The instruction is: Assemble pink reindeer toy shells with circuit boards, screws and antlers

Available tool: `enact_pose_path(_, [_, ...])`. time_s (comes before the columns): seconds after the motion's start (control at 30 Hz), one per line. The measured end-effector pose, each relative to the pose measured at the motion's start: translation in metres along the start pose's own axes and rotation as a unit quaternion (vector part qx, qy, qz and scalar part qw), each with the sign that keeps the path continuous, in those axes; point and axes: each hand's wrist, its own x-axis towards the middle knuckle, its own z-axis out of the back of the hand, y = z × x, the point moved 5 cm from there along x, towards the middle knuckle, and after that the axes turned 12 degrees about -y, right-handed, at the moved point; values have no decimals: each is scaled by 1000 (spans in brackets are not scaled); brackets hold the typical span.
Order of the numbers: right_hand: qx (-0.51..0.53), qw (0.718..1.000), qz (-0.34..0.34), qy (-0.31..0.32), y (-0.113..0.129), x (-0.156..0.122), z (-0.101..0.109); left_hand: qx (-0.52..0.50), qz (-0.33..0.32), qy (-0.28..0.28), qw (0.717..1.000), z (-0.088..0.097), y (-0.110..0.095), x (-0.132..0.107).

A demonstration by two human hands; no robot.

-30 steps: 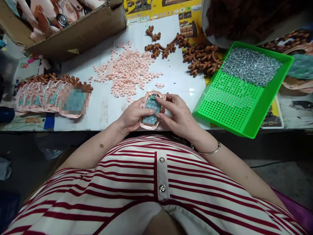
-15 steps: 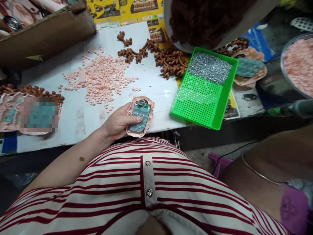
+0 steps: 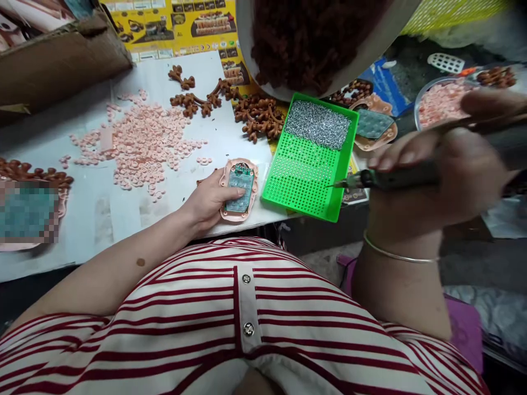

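My left hand [image 3: 208,200] is closed around a pink plastic shell [image 3: 235,216] near the table's front edge, thumb pressed on the circuit board [image 3: 239,181] inside it. In my right hand [image 3: 465,175], blurred by motion, is an electric screwdriver [image 3: 399,178]. Its thin bit points left, over the right side of a green perforated tray [image 3: 302,189]. Silver screws [image 3: 317,123] fill the tray's far end. The tray stands just right of the shell, apart from it.
Small pink parts [image 3: 144,137] lie heaped on the white tabletop, with brown branch-like pieces [image 3: 259,115] behind. Left are more shells with boards [image 3: 28,211] and a cardboard box [image 3: 61,71]. A large tub [image 3: 247,49] and a bowl of pink parts [image 3: 442,101] stand beyond.
My right hand has come up from the lower right with the screwdriver, its bit now over the tray's edge. My left hand still holds the shell. The view has shifted to the right.
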Motion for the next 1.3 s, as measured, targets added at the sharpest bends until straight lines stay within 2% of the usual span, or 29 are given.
enact_pose_path(0.07, [25,996,71,40,-13,-14,-24,-2,5,-2,1000,-2,0,1])
enact_pose_path(0.17, [9,996,58,67,-39,-31,-42,-11,18,12,1000,-5,1,2])
enact_pose_path(0.37, [-40,994,-12,104,-58,-41,-47,-19,37,12,999,-5,0,3])
enact_pose_path(0.6, [10,993,-37,114,-56,-44,-55,-20,51,12,998,-4,-1,4])
enact_pose_path(1.0, [-40,987,-15,156,-56,-49,-53,-24,62,17,998,-2,3,5])
enact_pose_path(1.17, [21,990,25,135,-24,-44,-67,-10,111,46,993,-1,10,-4])
enact_pose_path(1.3, [11,987,-36,155,-7,-51,-84,3,117,62,991,0,13,-9])
